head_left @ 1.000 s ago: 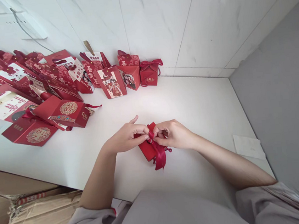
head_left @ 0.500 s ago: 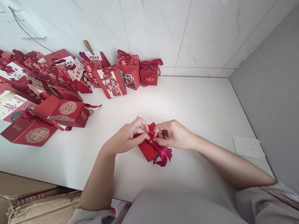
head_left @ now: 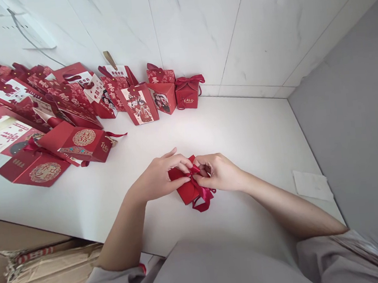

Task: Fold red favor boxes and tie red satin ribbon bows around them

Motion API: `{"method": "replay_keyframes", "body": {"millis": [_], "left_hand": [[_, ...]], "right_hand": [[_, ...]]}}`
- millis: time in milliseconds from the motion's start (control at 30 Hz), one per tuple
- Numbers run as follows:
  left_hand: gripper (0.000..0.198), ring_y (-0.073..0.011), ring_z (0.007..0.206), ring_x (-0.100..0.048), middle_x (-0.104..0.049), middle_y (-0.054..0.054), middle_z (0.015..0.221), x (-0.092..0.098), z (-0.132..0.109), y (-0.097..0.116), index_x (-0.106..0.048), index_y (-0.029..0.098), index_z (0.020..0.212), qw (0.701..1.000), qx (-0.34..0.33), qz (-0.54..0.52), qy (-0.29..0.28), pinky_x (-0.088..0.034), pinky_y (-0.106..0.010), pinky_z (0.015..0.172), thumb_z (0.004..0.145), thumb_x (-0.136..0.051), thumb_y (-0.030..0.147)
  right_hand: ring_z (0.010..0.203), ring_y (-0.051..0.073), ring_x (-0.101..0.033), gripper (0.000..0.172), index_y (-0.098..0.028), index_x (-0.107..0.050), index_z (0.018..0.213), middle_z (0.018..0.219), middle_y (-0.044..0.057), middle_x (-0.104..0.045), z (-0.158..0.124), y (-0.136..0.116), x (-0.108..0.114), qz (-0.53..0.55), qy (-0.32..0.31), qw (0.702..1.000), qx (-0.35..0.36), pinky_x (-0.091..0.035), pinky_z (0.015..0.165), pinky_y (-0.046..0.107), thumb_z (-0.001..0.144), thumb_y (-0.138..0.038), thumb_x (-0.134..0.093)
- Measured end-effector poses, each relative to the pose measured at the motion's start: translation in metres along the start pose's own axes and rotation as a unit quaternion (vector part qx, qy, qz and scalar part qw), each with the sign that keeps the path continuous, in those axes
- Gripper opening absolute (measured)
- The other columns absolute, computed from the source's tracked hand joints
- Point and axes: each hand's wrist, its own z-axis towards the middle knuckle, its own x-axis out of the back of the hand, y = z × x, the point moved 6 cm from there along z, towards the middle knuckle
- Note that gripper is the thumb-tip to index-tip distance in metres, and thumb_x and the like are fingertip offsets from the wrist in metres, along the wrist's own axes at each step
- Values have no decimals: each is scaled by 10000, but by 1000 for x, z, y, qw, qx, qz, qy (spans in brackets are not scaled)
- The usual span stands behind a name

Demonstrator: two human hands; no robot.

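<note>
A small red box (head_left: 186, 191) lies on the white table in front of me, with a shiny red ribbon (head_left: 204, 193) gathered on its top and loose ends hanging over the near right side. My right hand (head_left: 219, 172) pinches the ribbon near its knot from the right, fingers curled. From the left, my left hand (head_left: 165, 174) reaches over the box, its thumb and forefinger apart at the tips, close beside the ribbon loop. Whether its fingertips touch the ribbon is hard to see.
Many red gift boxes stand at the back left, among them a ribbon-tied box (head_left: 187, 94) by the wall. Two larger red boxes (head_left: 45, 168) lie nearer. A white pad (head_left: 312, 185) is at the right edge, a cardboard box (head_left: 51, 282) below left.
My left hand's thumb and forefinger have spread apart from their pinch at the knot. The ribbon loop has shifted slightly, while my right hand stays at the ribbon.
</note>
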Motion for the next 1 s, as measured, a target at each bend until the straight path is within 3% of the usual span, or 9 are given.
{"method": "replay_keyframes", "body": {"millis": [67,133,200,300,500,700,1000], "left_hand": [[156,-123,806,-652,-714,37,911,1,-1,7,-604,238,962,998,-6,56,24,-292,-451,1150,827,-547,186],[153,-122,755,-626,-691,33,848,1,-1,9,-595,230,946,996,12,77,34,-406,-410,1036,823,-528,169],[174,-112,697,-597,-662,30,802,-1,-2,7,-574,225,973,998,40,49,22,-498,-312,834,823,-513,162],[189,-96,678,-577,-637,31,801,-4,-3,4,-550,223,988,997,70,-19,-1,-481,-211,618,817,-508,153],[85,-101,729,-590,-634,19,821,-2,-2,5,-543,201,876,995,62,-76,-11,-495,-221,678,809,-519,155],[77,-105,726,-590,-646,13,821,-2,-1,4,-559,199,867,993,62,-94,-36,-470,-204,613,813,-516,165],[46,-99,625,-586,-701,73,724,-2,-8,-10,-554,226,862,977,201,-78,10,-412,-195,544,816,-553,232]], "right_hand": [[514,77,-394,88,-211,-467,733,591,-73,-459,0,0,0,-8,-3,1000,0,-341,513,197,756,-156,-531],[507,76,-389,106,-214,-446,721,582,-76,-456,0,-1,-1,-18,-3,1000,4,-342,515,197,750,-145,-521],[500,76,-381,127,-216,-422,709,568,-79,-452,0,-1,-1,-28,0,1000,8,-340,516,198,746,-140,-516],[491,79,-375,135,-218,-412,710,558,-80,-453,0,-2,-2,-43,8,999,6,-333,510,202,749,-143,-517],[486,84,-384,107,-219,-461,775,562,-80,-446,-1,-4,-4,-53,17,998,7,-329,521,208,752,-128,-513],[501,93,-381,107,-215,-496,825,591,-64,-474,-1,-7,-5,-93,23,995,9,-312,534,219,762,-129,-498],[510,101,-361,53,-209,-471,829,604,-57,-480,-2,-9,-10,-140,34,989,38,-316,581,242,826,-160,-491]]}}
